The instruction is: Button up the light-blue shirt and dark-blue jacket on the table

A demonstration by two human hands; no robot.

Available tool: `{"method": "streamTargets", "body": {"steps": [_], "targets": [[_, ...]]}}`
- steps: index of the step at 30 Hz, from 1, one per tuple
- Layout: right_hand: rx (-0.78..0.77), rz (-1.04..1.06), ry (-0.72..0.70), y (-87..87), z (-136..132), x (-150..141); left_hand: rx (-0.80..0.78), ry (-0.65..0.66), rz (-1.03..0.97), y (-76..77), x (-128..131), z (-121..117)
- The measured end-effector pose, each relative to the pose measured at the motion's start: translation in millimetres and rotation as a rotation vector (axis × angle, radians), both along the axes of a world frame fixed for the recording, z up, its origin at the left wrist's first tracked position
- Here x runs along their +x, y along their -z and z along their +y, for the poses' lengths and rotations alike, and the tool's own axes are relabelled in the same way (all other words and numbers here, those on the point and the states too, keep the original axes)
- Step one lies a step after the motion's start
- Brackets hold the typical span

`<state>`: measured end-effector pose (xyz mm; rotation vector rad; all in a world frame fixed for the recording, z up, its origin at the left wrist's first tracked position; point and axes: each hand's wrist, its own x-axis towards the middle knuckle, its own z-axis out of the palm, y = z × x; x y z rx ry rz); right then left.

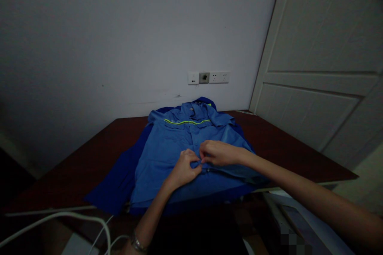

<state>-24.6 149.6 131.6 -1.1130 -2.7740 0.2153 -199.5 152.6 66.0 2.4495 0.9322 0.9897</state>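
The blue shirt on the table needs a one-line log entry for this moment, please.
left hand: pinching shirt front | right hand: pinching shirt front beside left | shirt: lying over darker garment | table: beneath both

We can read no text here. Beyond the fingers (204,148), the pale chest marks (176,121) and the collar label (192,109) on the light-blue short-sleeved work shirt (164,147) are too small for us.
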Motion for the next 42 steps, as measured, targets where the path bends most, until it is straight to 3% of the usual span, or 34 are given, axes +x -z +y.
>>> {"method": "streamTargets", "body": {"steps": [9,15,22,31,37,39,42], "targets": [[0.016,0.028,0.018,0.9,-3.5,-2.0,-0.124,-0.103,-0.097,9.2,5.1,0.1],[-0.156,0.107,0.021,1.3,4.5,1.3,-0.098,-0.13,-0.093,6.3,9.1,-4.2],[-0.444,0.177,-0.004,8.0,18.3,9.7,-0.032,-0.01,0.034,-1.3,3.7,-8.6],[-0.624,0.301,-0.045,23.0,24.6,10.9,0.048,0.113,0.084,-4.3,-4.0,-7.1],[-0.812,0.333,-0.052,27.2,33.0,14.9,0.08,0.082,0.08,0.4,-5.5,-2.8],[-0.845,0.332,-0.063,26.7,30.7,14.0,0.06,0.108,0.071,1.5,-8.2,-1.7],[-0.854,0.31,-0.081,26.8,21.7,10.2,-0.057,0.248,0.077,-5.6,-17.2,-0.5]]}}
